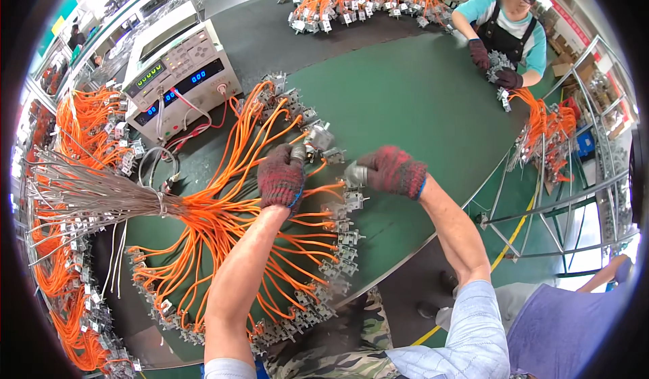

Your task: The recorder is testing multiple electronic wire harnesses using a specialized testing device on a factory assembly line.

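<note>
Left hand (280, 178) at upper stretch of cable fan, gloved fingers curled in beside connectors (347, 238); can't tell if one's gripped. Right hand (395, 171) just right of row, blurred, fingertips bunched, any hold unclear. Orange cables (220, 206) fan over green table (412, 102), connectors along outer edge. Instruments (179, 75) upper left; gloved co-worker (506, 33) across table.

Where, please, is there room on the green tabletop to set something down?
The green tabletop is barest between the right hand and the co-worker, with a smaller patch right of the orange cable fan, below that hand. Cables crowd around the instrument.
</note>
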